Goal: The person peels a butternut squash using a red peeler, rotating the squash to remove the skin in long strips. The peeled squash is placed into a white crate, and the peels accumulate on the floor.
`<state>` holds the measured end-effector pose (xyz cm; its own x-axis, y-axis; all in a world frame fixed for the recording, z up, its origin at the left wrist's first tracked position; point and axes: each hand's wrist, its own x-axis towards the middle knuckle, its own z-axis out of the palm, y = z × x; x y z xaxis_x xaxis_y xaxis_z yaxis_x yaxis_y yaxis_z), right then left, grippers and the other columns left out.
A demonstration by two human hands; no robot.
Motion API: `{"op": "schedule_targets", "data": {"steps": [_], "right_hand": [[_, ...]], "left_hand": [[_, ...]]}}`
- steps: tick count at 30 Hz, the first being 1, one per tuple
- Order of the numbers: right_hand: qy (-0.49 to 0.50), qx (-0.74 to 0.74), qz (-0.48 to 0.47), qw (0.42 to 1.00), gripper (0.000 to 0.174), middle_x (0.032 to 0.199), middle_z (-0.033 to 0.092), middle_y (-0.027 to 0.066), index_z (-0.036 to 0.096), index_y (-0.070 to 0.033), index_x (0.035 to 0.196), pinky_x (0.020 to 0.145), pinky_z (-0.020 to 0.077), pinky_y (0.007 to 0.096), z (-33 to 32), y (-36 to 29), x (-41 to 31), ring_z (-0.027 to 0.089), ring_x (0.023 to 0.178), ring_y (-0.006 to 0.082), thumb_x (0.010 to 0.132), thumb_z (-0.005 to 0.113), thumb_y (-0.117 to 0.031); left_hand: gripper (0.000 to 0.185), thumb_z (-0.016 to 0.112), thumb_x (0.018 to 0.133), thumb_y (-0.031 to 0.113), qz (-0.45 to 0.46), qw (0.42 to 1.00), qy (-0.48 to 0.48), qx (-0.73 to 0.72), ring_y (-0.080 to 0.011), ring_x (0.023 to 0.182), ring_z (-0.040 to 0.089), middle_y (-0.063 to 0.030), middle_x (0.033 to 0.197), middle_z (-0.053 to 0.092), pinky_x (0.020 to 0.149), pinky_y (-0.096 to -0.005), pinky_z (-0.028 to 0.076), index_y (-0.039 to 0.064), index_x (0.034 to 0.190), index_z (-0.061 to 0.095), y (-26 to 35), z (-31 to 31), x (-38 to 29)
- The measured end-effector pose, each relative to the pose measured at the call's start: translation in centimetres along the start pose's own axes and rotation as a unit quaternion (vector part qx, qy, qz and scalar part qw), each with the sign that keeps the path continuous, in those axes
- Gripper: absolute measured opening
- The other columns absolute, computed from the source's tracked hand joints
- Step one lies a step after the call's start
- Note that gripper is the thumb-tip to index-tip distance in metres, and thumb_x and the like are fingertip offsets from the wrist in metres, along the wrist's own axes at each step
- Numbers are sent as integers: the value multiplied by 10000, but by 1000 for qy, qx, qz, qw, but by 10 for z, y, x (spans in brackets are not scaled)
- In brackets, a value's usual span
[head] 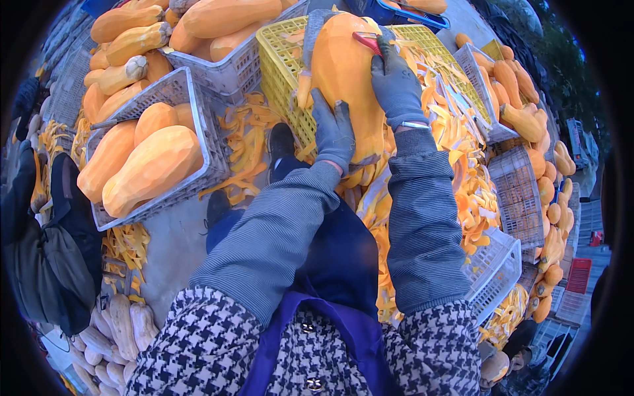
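Observation:
A large orange squash [342,74] with a peeled, faceted surface lies over a yellow plastic crate [285,74], its long axis pointing away from me. My left hand [333,126], in a grey work glove, steadies its lower left side, fingers spread along the flesh. In my gloved right hand [396,81] is a red-handled peeler [369,42], its blade at the upper right of the squash. Patches of rind remain at the squash's near end. Peel strips [460,163] are heaped to the right of the squash and below it.
A grey crate [195,133] at left holds peeled squashes [153,168]; more squashes [131,47] are piled behind it. Unpeeled squashes [126,326] lie at lower left, near another person's legs [54,247]. A white crate [495,270] and squash-topped crates [515,193] stand at right.

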<state>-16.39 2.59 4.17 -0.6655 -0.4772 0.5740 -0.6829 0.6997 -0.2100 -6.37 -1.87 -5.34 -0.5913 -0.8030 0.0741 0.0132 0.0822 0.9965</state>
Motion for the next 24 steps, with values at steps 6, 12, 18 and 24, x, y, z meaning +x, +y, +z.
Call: {"op": "schedule_targets", "data": {"steps": [6,12,18,24], "right_hand": [[-61,103,62,991,453,1047,600,172,466,-162,1335,752,501,429,-41,5,-167,620,874,337,888,521,-205],[-217,186,267,920,448,1231,564,188,464,-48,1331,922,442,338,-117,3,-273,579,1097,273,885,501,-63],[-59,294,96,949,435,1226,570,183,458,-55,1334,882,462,332,-46,28,-105,601,1059,256,910,514,-135],[-73,168,91,979,457,1108,608,229,460,-180,1344,884,462,394,5,48,-10,598,1024,351,919,471,-347]], "left_hand": [[624,445,957,285,12,1000,0,-28,-412,1180,432,-295,1348,317,977,-407,377,-17,1420,156,0,1,-1],[679,441,955,321,-58,997,-30,-28,-414,1194,432,-300,1368,290,975,-405,397,-27,1428,100,9,-1,1],[879,505,902,458,-74,996,-42,24,-433,1244,373,-327,1383,233,1032,-428,331,-53,1422,15,14,4,-2],[877,501,909,445,-41,998,-36,22,-441,1230,385,-325,1389,221,1026,-435,336,-40,1427,-14,9,2,-3]]}}
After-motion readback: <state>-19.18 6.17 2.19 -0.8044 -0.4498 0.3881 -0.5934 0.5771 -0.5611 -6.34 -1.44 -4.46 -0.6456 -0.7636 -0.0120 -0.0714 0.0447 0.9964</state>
